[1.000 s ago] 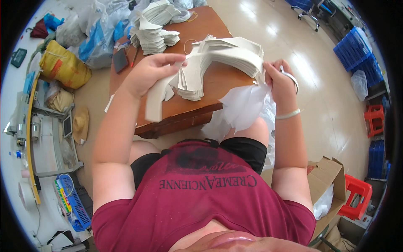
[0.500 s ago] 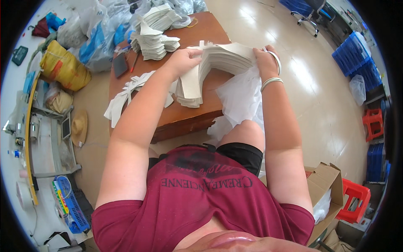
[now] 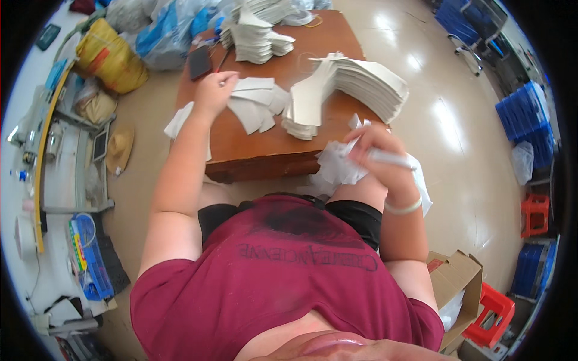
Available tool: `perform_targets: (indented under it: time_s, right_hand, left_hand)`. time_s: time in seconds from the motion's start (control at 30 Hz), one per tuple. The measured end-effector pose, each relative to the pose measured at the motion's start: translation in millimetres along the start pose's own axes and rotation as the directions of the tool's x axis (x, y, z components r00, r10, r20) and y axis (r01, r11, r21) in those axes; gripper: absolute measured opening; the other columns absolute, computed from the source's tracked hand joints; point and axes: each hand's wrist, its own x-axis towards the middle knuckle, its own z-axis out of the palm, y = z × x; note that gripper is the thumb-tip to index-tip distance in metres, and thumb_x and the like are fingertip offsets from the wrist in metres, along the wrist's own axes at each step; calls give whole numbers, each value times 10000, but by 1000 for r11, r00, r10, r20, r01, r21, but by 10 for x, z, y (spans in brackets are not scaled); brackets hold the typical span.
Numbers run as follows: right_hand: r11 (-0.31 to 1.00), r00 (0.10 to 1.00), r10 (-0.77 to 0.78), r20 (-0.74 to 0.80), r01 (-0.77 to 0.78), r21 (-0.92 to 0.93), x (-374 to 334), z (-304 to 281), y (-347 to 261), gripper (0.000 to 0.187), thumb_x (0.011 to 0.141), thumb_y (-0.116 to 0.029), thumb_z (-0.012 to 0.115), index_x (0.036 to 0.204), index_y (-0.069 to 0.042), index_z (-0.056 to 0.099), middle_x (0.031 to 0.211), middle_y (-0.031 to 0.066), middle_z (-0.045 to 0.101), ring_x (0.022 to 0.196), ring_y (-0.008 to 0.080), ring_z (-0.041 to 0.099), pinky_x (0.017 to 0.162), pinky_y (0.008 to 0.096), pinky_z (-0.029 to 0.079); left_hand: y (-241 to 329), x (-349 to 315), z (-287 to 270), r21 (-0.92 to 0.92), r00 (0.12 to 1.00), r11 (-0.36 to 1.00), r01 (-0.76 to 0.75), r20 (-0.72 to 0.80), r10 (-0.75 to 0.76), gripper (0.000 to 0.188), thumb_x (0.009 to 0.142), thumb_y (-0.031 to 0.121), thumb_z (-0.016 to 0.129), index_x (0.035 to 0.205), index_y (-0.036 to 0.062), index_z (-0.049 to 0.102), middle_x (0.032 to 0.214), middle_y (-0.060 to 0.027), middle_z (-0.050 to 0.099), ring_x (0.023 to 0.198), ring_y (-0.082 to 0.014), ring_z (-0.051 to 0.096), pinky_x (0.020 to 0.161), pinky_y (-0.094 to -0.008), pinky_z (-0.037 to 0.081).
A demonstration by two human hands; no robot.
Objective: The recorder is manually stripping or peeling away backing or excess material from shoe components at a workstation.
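The person sits at a low brown wooden counter (image 3: 271,150) and both arms reach forward over it. The left hand (image 3: 214,90) rests on a small loose pile of flat white paper-like cut pieces (image 3: 256,105) near the middle of the counter; its fingers are bent down and pinch the edge of the top piece. The right hand (image 3: 376,153) is at the near right corner of the counter, above the lap, and its fingers are clenched around a crumpled thin white plastic bag (image 3: 340,168) that hangs down beside the knee. A pale bracelet (image 3: 402,207) sits on the right wrist. Just beyond the right hand lies a tall fanned stack of white curved cut pieces (image 3: 355,84), close to the loose pile but apart from it. A second stack of similar white pieces (image 3: 256,36) stands at the far edge of the counter, and a dark flat phone (image 3: 200,62) lies at the far left corner. On the floor at the right is an open brown cardboard box (image 3: 454,280).
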Motion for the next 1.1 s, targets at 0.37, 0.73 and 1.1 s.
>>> perform_targets:
  time_s: [0.37,0.73,1.1]
  right_hand:
    - [795,767,-261,587,515,-320,-18,1074,-379,158,710,4,716,815,-68,623,1004,83,637,917,280,603,807,380,485]
    - [791,755,-293,587,536,-295,87,1316,-447,205,696,35,705,856,-61,620,972,80,643,877,278,606,780,375,485]
    - [705,750,-526,402,648,-287,293,1452,-605,324,628,118,652,916,-25,612,921,106,623,802,289,609,708,380,505]
  left_hand:
    - [-579,-422,-196,437,889,788,434,-65,-454,515,792,422,727,1166,71,678,1049,-156,710,1007,-315,668,885,-400,515]
    - [-733,-616,-137,-312,882,885,346,-213,-420,539,742,185,823,1174,22,545,928,-83,666,791,-175,642,759,-303,523]
    - [1033,-1613,-898,-372,974,916,-153,98,203,359,884,99,679,1229,42,596,814,-111,707,670,-224,694,632,-304,530]
